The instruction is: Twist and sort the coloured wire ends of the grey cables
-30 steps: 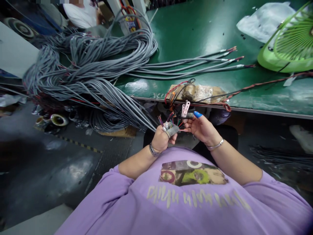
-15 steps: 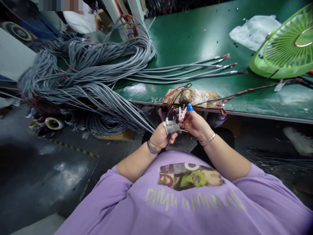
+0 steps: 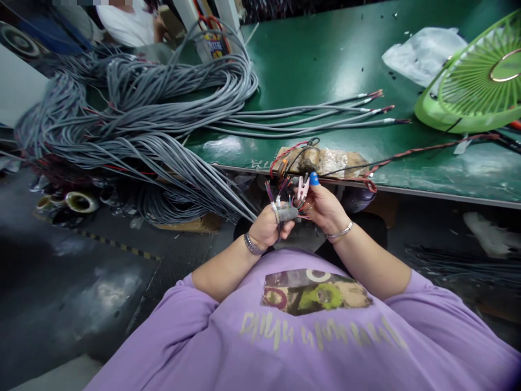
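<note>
My left hand (image 3: 266, 227) is closed around the end of a grey cable, with a short grey cylinder (image 3: 288, 213) lying across its fingers. Thin coloured wires (image 3: 302, 207) fan out of the cylinder's right end. More wire ends with white sleeves (image 3: 277, 202) stick up above the same hand. Opposite, my right hand (image 3: 326, 209) has its fingers bent in at the wires, a blue cover on the thumb; whatever they pinch is too small to tell. A pale pink clip (image 3: 302, 188) stands right beside that thumb.
A taped wooden block (image 3: 340, 162) with red and black leads sits at the edge of the green bench (image 3: 309, 60). Grey cables (image 3: 163, 92) are heaped on the left. At right are a green fan (image 3: 480, 81) and a plastic bag (image 3: 423, 54). A person (image 3: 126, 24) is behind.
My right hand has shifted slightly left, its blue-covered thumb nearer the pink clip. My left hand keeps its hold on the cable. The view has turned a little.
</note>
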Tool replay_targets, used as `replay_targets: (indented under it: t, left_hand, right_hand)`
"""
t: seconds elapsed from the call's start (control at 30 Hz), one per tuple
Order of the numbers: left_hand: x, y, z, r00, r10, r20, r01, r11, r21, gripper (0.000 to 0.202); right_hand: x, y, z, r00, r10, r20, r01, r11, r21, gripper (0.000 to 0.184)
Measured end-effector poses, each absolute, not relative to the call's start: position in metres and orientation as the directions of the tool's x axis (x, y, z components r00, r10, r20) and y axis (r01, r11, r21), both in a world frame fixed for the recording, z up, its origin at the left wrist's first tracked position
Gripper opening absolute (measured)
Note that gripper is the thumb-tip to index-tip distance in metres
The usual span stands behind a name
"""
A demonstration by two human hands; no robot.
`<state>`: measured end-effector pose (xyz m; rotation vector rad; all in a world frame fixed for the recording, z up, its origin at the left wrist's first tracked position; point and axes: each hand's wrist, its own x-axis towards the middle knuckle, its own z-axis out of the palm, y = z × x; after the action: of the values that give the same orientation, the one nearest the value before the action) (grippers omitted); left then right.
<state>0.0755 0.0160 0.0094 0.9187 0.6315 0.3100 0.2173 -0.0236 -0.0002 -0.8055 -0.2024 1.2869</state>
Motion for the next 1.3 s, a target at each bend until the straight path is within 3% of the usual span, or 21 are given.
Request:
replay_targets:
  t: [0.43, 0.7, 0.87, 1.0, 1.3]
  left_hand:
    - [0.067, 0.007, 0.013, 0.778, 0.531, -0.336, 0.024, 0.509, 0.860, 0.048]
    - [0.066, -0.007, 0.007, 0.695, 0.685, -0.218, -0.076, 0.371, 0.925, 0.045]
    - [0.070, -0.008, 0.006, 0.655, 0.724, -0.218, -0.066, 0.342, 0.938, 0.047]
    - [0.073, -0.007, 0.007, 0.634, 0.738, -0.232, -0.049, 0.338, 0.940, 0.047]
    - [0.077, -0.005, 0.000, 0.628, 0.732, -0.262, -0.008, 0.343, 0.939, 0.045]
  right_hand:
    - [0.220, -0.034, -0.002, 0.119, 0.934, -0.338, -0.824, -0.097, -0.558, 0.054]
    - [0.220, -0.037, 0.002, 0.197, 0.928, -0.316, -0.755, -0.062, -0.652, 0.029]
    - [0.214, -0.034, -0.002, 0.316, 0.911, -0.266, -0.689, 0.027, -0.724, 0.047]
    - [0.215, -0.030, -0.004, 0.255, 0.921, -0.296, -0.729, -0.018, -0.685, 0.058]
    - [0.216, -0.025, -0.002, 0.266, 0.918, -0.294, -0.758, 0.010, -0.653, 0.052]
